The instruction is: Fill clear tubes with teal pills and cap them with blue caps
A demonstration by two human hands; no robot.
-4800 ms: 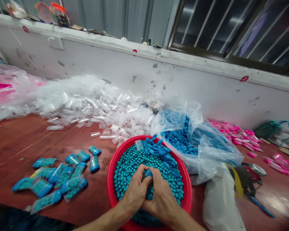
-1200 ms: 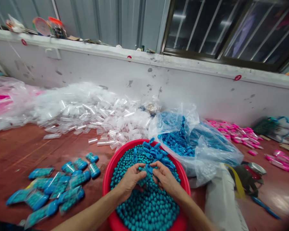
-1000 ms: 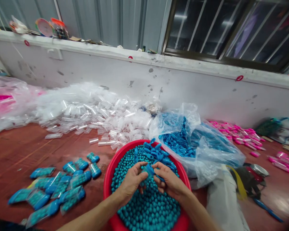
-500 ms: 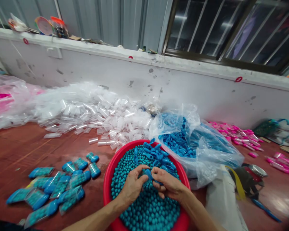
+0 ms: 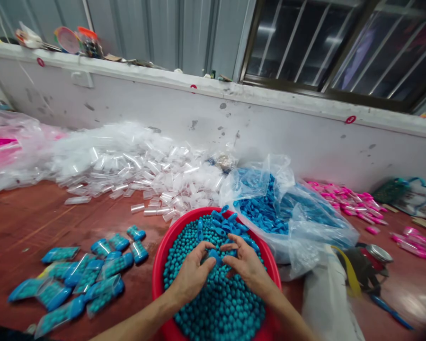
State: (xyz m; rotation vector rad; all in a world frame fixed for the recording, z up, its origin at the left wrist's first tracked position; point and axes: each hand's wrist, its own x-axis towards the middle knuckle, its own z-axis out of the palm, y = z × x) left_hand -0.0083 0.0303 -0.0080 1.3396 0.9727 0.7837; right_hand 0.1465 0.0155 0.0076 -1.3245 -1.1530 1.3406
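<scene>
Both hands are over a red tub (image 5: 160, 265) full of small teal balls (image 5: 220, 308). My left hand (image 5: 190, 272) pinches a blue plastic cap (image 5: 215, 256) between thumb and fingers; whether a clear tube is joined to it is hard to see. Just to the right, my right hand (image 5: 246, 265) has its fingers spread beside the cap, with nothing visible in them. Several loose blue caps (image 5: 222, 222) lie on the balls at the tub's back edge.
Ball-filled tubes with blue ends (image 5: 88, 277) lie left on the red table (image 5: 17, 222). Behind is a heap of clear tubes (image 5: 159, 175). A clear bag of blue caps (image 5: 262, 213) touches the tub's right side. Pink pieces (image 5: 355, 201) and a jar (image 5: 378, 253) are farther right.
The fingers of my right hand have come off the blue cap and spread apart. My left hand stays in nearly the same place with the cap.
</scene>
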